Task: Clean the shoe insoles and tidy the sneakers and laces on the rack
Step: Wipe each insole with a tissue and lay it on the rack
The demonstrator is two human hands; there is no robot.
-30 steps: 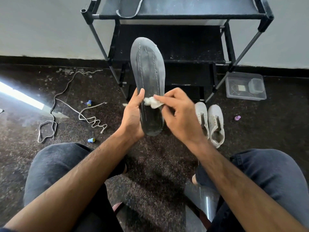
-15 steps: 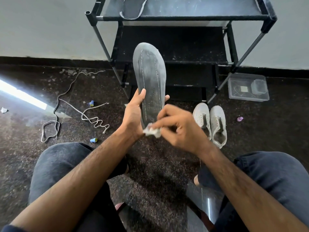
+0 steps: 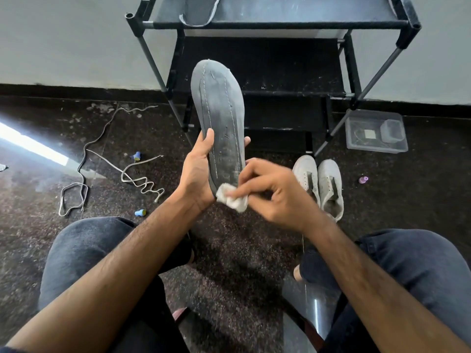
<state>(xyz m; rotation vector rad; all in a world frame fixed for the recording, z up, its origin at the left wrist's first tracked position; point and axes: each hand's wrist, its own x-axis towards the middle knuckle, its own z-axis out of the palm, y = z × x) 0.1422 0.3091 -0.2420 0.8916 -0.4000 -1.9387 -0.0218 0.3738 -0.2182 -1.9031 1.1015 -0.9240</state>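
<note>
Down toward the heel goes the white wipe (image 3: 232, 198), pinched in the right hand (image 3: 275, 192). Left hand (image 3: 197, 171) wraps its fingers (image 3: 246, 141) behind the grey insole (image 3: 219, 118), propping it upright before the rack (image 3: 275, 24) for scrubbing. It looks thin, flexible, stitched. Right of it stand canvas sneakers (image 3: 318, 184); left, limp laces (image 3: 137, 177) sprawl on the floor.

Pale wall (image 3: 63, 42), black skirting, dark speckled floor (image 3: 229, 250); bright streak, perhaps sunlight (image 3: 30, 145).
</note>
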